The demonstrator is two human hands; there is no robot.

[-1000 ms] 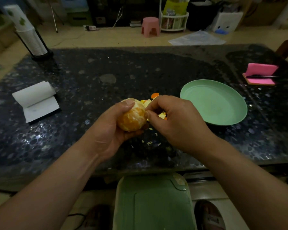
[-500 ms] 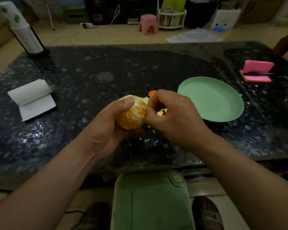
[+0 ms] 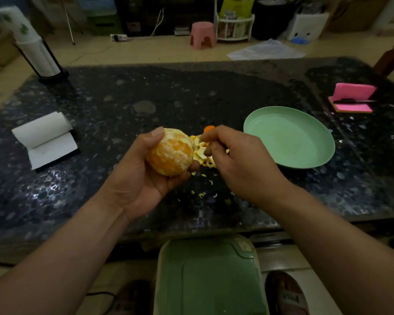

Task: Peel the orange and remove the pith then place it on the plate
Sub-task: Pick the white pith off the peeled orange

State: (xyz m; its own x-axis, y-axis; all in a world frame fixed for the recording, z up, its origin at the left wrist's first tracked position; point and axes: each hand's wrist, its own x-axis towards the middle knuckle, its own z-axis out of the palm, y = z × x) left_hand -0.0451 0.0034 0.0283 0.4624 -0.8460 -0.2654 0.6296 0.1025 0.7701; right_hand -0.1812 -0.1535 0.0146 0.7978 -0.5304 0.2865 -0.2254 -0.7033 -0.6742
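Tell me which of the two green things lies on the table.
The round green plate, empty, on the table beside the right hand. The other, a green rectangular lid, sits below the table's near edge.

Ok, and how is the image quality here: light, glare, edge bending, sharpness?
Head view: dim; pale glare patches on the dark table near its left front; the wide lens bows the table's far edge; the orange in the left hand is fairly sharp, the cup stack at far left looks smeared.
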